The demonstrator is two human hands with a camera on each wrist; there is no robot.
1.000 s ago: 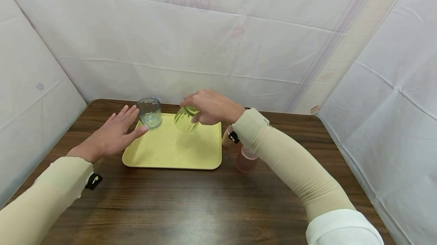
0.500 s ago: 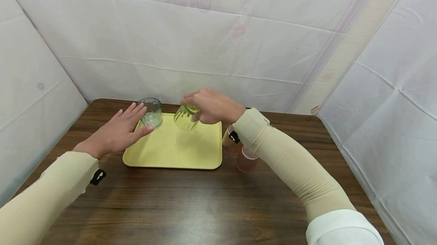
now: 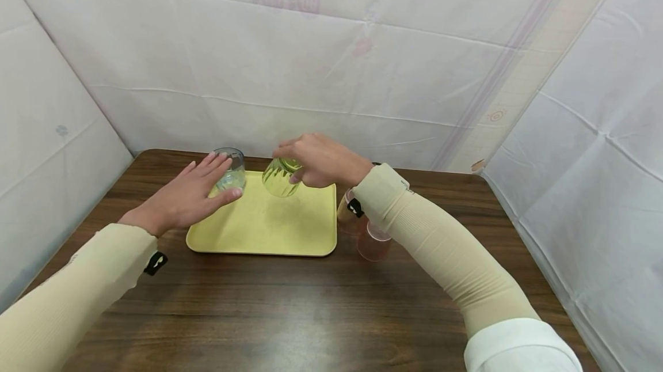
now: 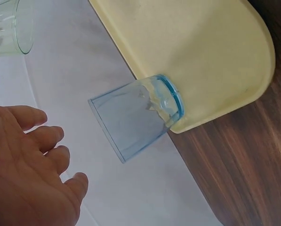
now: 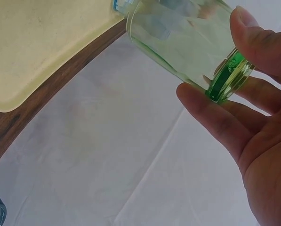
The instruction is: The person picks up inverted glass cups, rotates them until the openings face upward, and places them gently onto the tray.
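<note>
The right hand [image 3: 322, 160] pinches the green glass [image 3: 279, 178] by its thick base between thumb and fingers [image 5: 211, 113], holding it upside down and tilted above the back of the yellow tray [image 3: 269, 228]. The left hand [image 3: 193, 194], fingers straight and spread, reaches just beside the blue glass [image 3: 229, 170], which stands upright on the tray's far left corner; from the wrist view they are apart. Two pink cups [image 3: 374, 240] stand on the table [image 3: 290, 308] right of the tray, partly behind the right sleeve [image 3: 435, 245].
</note>
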